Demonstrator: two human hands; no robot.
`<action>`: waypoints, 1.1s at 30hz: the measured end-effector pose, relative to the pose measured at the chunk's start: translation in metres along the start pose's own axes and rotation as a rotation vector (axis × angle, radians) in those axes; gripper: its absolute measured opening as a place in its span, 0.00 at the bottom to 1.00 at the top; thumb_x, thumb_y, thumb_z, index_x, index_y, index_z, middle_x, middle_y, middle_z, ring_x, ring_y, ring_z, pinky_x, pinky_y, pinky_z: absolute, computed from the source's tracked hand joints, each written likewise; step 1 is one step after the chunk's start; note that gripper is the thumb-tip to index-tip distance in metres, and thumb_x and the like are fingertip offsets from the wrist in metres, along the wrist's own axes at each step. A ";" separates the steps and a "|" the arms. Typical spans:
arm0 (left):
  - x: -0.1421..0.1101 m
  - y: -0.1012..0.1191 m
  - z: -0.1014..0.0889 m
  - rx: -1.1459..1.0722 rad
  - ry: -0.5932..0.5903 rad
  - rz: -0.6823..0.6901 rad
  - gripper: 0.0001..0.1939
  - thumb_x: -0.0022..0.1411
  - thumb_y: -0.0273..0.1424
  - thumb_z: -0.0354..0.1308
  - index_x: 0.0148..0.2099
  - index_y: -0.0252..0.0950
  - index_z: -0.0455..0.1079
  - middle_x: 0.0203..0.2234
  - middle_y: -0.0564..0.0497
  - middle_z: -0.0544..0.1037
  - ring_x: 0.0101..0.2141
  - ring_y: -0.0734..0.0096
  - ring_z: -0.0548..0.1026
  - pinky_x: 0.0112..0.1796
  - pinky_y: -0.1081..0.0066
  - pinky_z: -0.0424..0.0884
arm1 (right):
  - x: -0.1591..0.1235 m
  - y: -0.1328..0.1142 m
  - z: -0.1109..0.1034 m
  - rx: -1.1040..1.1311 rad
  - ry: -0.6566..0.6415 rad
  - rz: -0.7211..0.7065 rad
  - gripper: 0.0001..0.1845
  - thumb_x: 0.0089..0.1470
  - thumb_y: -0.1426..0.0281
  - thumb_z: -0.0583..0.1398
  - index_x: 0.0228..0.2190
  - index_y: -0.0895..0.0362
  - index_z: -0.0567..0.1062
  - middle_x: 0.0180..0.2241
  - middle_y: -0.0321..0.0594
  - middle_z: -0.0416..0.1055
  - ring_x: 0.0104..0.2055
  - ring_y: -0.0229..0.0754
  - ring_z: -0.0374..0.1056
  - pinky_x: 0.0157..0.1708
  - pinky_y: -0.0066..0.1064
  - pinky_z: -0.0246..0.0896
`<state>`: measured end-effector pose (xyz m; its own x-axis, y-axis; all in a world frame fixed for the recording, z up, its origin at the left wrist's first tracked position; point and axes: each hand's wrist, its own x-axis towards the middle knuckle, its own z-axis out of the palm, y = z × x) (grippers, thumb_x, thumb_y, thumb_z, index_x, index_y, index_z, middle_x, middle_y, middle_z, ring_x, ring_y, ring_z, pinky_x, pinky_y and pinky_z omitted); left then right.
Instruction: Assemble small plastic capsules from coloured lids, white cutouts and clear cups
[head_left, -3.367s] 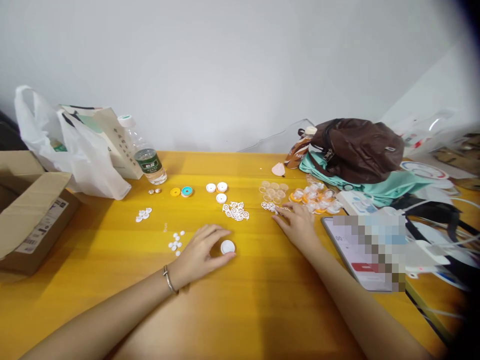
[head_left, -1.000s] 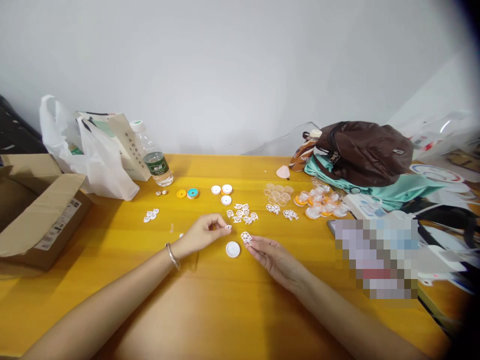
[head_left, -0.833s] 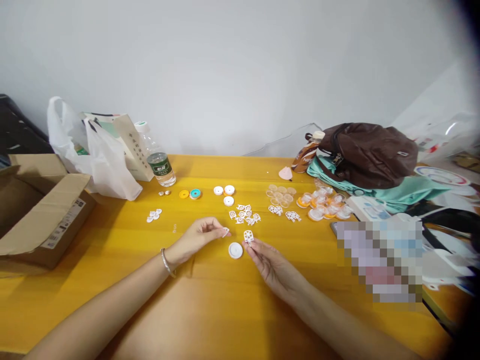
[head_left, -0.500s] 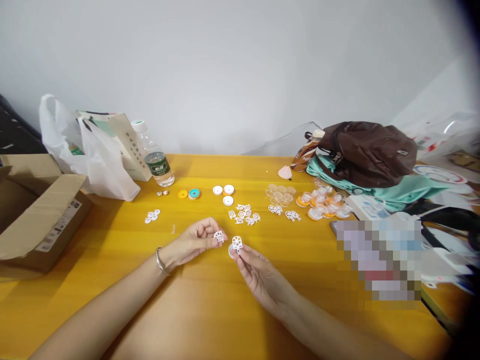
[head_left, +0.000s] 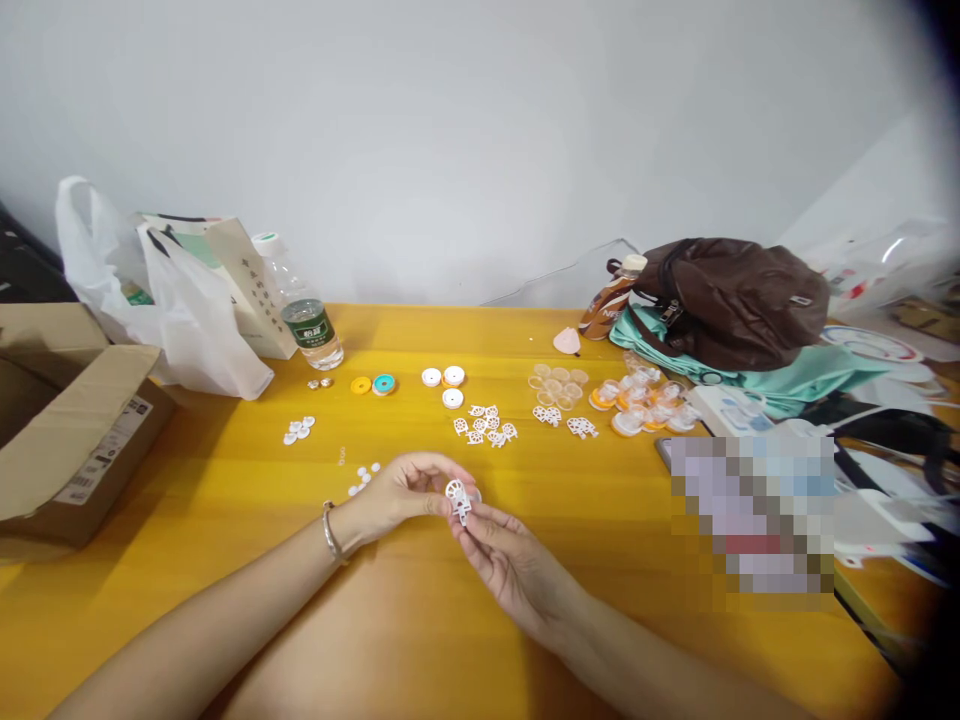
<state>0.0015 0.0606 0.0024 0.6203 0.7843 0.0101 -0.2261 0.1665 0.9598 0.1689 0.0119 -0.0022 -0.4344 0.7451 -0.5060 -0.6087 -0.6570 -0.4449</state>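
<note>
Both hands are pinching narrow: the left hand (head_left: pixel 397 500) and the right hand (head_left: pixel 517 570) meet fingertip to fingertip on a white cutout (head_left: pixel 456 491), held tilted at clock center. Can't tell if it's one cutout or two overlapping.

My worry: it's small and only gripped at the edges, so uneven pressure could flick it loose, or bend those thin spokes. If there are two, a slight twist could leave them crooked. A pale dish (head_left: pixel 475 494) peeks out right behind, so a dropped piece might land there. The left hand is also close to some white dots (head_left: pixel 362 480) at 9 o'clock; a careless wrist could scatter them.

Headcount, with the hands as clock center:
- loose pile of cutouts (head_left: pixel 484 425), 12 to 1 o'clock: maybe eight or nine, they overlap
- two more little clumps of cutouts at 2
- white discs (head_left: pixel 452 399) at 12: three (one has an orange edge, no idea why)
- one yellow ring (head_left: pixel 360 385) and one blue disc (head_left: pixel 384 384), between 10 and 11
- white caps (head_left: pixel 300 430) at 10: about five
- clear rings (head_left: pixel 559 387), between 1 and 2: seven-ish
- dots: four or so showing, maybe more behind the hand
</note>
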 end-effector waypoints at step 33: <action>-0.006 0.029 0.000 0.504 -0.181 0.101 0.11 0.53 0.26 0.58 0.41 0.35 0.70 0.36 0.47 0.74 0.37 0.72 0.71 0.42 0.69 0.67 | -0.010 -0.006 -0.003 -0.218 -0.121 0.033 0.10 0.40 0.70 0.66 0.28 0.64 0.76 0.27 0.38 0.71 0.27 0.27 0.65 0.33 0.18 0.60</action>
<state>-0.0090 0.0605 0.0302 0.7434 0.6590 0.1145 0.0696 -0.2464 0.9667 0.1792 0.0085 0.0032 -0.5356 0.7229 -0.4364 -0.4415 -0.6803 -0.5850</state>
